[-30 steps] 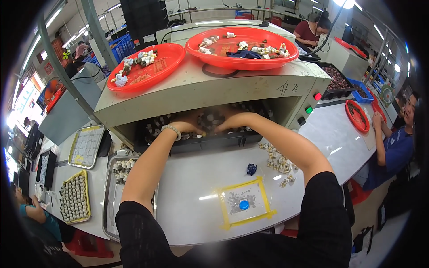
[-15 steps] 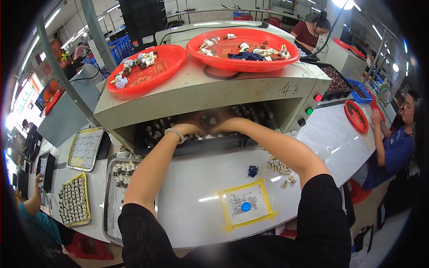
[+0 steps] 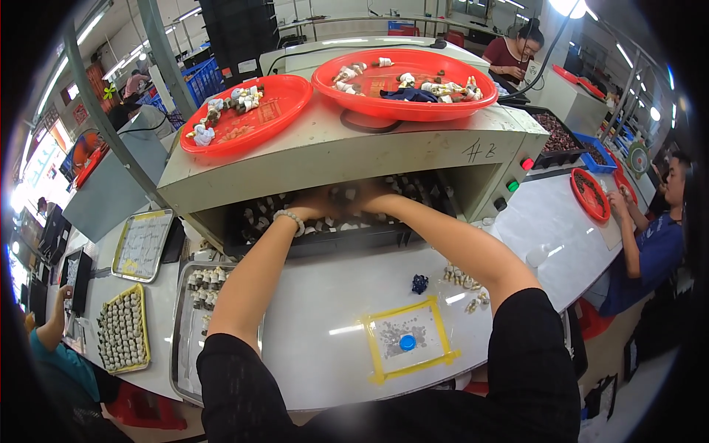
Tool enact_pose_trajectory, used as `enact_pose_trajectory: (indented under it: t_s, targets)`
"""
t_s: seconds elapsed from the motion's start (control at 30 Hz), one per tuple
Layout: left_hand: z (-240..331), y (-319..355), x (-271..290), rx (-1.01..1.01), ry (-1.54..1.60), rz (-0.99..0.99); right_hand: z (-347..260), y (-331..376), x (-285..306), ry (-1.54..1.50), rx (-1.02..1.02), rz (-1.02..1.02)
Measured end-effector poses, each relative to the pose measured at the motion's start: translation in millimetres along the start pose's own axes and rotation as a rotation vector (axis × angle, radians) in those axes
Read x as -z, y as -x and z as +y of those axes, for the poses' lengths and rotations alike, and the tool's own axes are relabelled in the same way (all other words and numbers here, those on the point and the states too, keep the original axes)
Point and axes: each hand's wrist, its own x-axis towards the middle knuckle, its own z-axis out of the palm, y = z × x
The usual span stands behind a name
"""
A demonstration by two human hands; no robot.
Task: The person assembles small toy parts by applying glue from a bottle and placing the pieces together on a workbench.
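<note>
Here I am, both arms deep in the mouth of the machine, left fingers point(image 3: 319, 205) and right fingers point(image 3: 371, 204) facing each other over the pieces, a blurred dark patch between them; whether they're apart or clamped on something, I can't tell. The small white-and-dark figurine-like pieces point(image 3: 258, 215) lie right under and around me, crowded in a black tray point(image 3: 325, 247) inside the beige metal housing point(image 3: 332, 168).

Feel-wise, I'd judge each one light and stiff, a bit slick where it's glossy, and liable to chip if knocked against its neighbours. Best hold: round the thick white body, pinched gently, away from any thin ends.

And what's changed since the first frame? My two sets of fingers sit closer together now, the right one further over to the left. Outward, the counter point(image 3: 310, 325) keeps its dark blue cluster point(image 3: 419, 284) and blue cap point(image 3: 408, 342). Over on the far left, a co-worker's arm point(image 3: 53, 328) now reaches up to a narrow black tray point(image 3: 77, 275); it was lower before.
</note>
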Motion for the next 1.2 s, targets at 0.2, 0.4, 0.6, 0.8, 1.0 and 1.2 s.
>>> enact_pose_trajectory:
  t_s: [0.2,0.4,0.6,0.8,1.0,1.2]
  targets:
    - [-14.7,0.0,-1.3,0.269,0.445,-0.024,-24.1,-6.0,8.0,-0.468,-0.528,-0.183]
    - [2.4,7.1,10.1,0.241,0.785,0.076,-40.4,3.8,27.5,-0.677,-0.452,-0.102]
    - [31.0,32.6,19.8,0.296,0.842,0.12,-55.6,11.1,37.2,-0.591,-0.51,-0.124]
    - [38.9,58.4,26.9,0.291,0.864,0.082,-86.4,39.7,51.6,-0.774,-0.51,-0.137]
    - [80.6,123.9,26.8,0.175,0.844,0.1,-160.4,99.0,59.3,-0.733,-0.324,-0.099]
    - [73.8,197.5,-12.6,0.221,0.89,0.108,-171.7,136.8,6.8,-0.733,-0.252,-0.267]
